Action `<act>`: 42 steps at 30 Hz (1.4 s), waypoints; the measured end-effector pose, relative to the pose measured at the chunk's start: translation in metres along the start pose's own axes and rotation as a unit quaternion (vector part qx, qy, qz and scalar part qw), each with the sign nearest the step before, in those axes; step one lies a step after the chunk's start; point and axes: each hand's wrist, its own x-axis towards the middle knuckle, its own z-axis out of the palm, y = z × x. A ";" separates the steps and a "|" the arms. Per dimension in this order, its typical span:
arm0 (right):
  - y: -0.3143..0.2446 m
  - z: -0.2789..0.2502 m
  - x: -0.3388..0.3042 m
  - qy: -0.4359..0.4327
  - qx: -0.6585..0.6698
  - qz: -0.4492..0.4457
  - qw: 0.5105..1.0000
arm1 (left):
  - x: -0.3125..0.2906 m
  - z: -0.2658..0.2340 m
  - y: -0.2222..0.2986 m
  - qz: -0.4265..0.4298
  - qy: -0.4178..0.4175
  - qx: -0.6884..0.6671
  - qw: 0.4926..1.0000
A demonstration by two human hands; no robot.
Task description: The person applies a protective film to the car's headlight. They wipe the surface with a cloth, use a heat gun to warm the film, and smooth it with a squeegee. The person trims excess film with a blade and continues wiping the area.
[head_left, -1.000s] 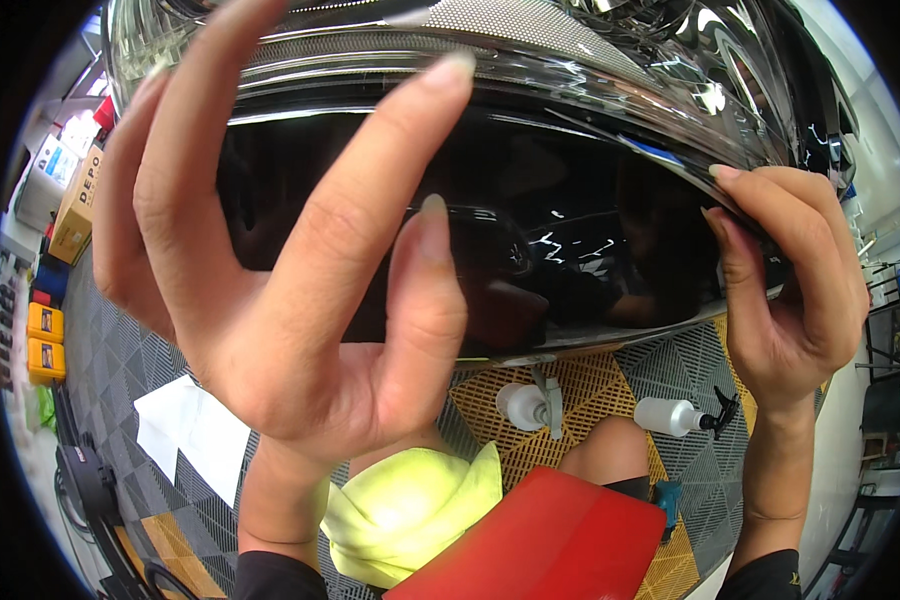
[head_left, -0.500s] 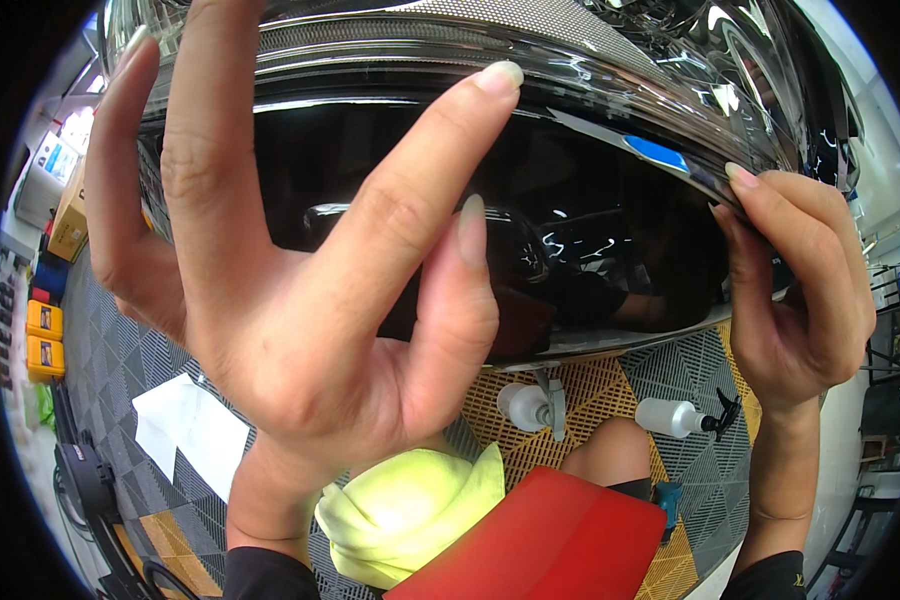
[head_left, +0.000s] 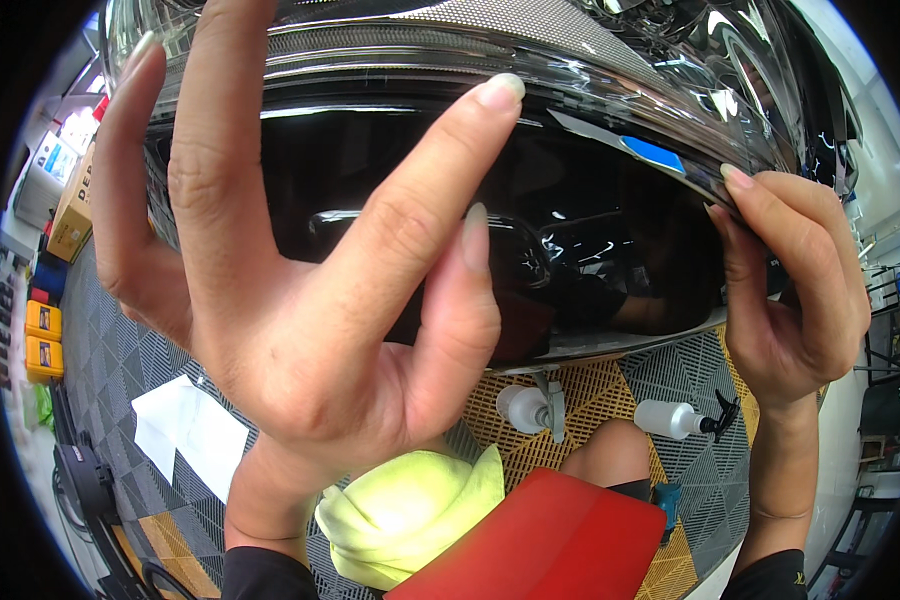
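A glossy black curved panel (head_left: 610, 220) fills the upper middle. Above it lies a clear-lensed vehicle lamp (head_left: 530, 30) with ribbed, silvery inner parts. My left hand (head_left: 320, 320) is open in front of the panel, fingers spread; its index fingertip lies over the panel's top edge, though I cannot tell whether it touches. At the right end of that edge, my right hand (head_left: 805, 290) pinches a thin dark strip (head_left: 705, 185) between thumb and index finger. A bright blue patch (head_left: 653, 153) shows on the strip, left of that pinch.
Below are two white spray bottles (head_left: 670, 419) (head_left: 523, 408), a yellow-green cloth (head_left: 410, 515) and a red surface (head_left: 540, 540) close to me. White sheets (head_left: 190, 432) lie on the grey and yellow tiled floor. Yellow cases (head_left: 44, 340) and a cardboard box (head_left: 73, 215) stand left.
My left hand has shifted very slightly, its index fingertip a little lower. The right hand keeps its pinch, with barely any movement.
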 end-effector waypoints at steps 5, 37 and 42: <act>0.000 0.001 0.000 0.007 0.008 -0.001 1.000 | 0.000 -0.002 0.000 0.001 0.002 -0.002 1.000; 0.001 0.004 -0.003 0.015 0.011 -0.008 1.000 | 0.000 -0.001 0.001 -0.007 0.001 -0.003 1.000; 0.000 0.003 -0.002 0.011 0.009 -0.005 1.000 | -0.001 0.000 -0.001 -0.005 0.005 -0.010 1.000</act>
